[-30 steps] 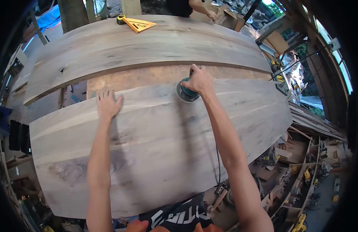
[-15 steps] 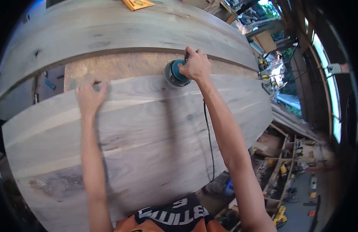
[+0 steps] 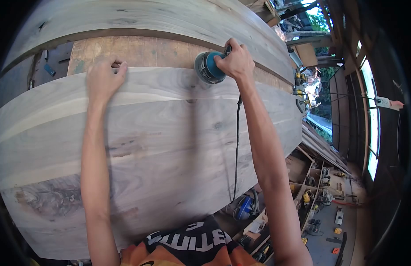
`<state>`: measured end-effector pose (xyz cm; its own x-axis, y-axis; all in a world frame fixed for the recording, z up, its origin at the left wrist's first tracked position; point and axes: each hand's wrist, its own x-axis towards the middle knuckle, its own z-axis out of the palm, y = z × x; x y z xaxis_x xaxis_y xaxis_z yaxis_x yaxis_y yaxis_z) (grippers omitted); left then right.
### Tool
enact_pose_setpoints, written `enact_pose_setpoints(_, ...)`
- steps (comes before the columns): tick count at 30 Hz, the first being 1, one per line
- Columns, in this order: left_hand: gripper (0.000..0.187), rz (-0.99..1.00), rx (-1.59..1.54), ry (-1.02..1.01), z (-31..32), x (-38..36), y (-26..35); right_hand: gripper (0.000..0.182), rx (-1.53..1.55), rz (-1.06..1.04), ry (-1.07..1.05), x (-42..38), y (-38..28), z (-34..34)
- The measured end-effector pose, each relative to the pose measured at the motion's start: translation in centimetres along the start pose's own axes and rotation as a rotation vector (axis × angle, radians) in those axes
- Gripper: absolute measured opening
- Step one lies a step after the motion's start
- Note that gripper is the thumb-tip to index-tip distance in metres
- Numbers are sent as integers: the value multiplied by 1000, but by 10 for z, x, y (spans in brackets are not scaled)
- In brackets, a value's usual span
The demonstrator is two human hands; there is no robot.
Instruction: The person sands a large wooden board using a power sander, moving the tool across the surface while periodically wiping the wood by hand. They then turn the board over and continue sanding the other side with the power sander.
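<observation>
A teal random orbital sander (image 3: 210, 67) sits tilted at the far edge of a pale wooden slab (image 3: 170, 128). My right hand (image 3: 237, 62) is closed around its body, arm stretched forward. The sander's black cord (image 3: 237, 146) runs back over the slab toward me. Farther left, my left hand (image 3: 104, 80) rests at the same far edge, its fingers curled over the rim and partly hidden, the thumb close beside them. Dark knots and brown streaks mark the slab's surface.
Beyond a strip of worn plywood (image 3: 139, 48) lies a second wooden slab (image 3: 139, 17). A small blue object (image 3: 49, 69) is at the left. On the right, an open compartmented shelf (image 3: 310, 186) holds power tools; a blue item (image 3: 245, 207) lies below the slab's near edge.
The view has tilted, bringing the slab higher in the picture. The sander stays at the far edge in my right hand, while my left fingers look more curled.
</observation>
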<state>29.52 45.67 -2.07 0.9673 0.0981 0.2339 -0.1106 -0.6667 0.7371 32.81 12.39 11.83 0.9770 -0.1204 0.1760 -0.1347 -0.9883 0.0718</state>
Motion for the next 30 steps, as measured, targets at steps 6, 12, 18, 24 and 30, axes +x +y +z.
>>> enact_pose_setpoints(6, 30, 46, 96, -7, 4, -3, -3, 48, 3, -40, 6, 4, 4, 1)
enact_pose_setpoints(12, 29, 35, 119, -39, 0, -3, 2, 46, -22, -41, 44, 1, 2, 1)
enact_pose_setpoints(18, 28, 112, 122, 20, 4, -1, -3, 47, 23, -95, 82, -4, -6, 1)
enact_pose_setpoints(24, 28, 22, 97, -70, 2, -2, 0, 47, -7, -139, 113, -4, -18, 0)
enact_pose_setpoints(30, 27, 40, 148, -84, -3, 0, 2, 47, -17, -96, 72, -2, -13, -2)
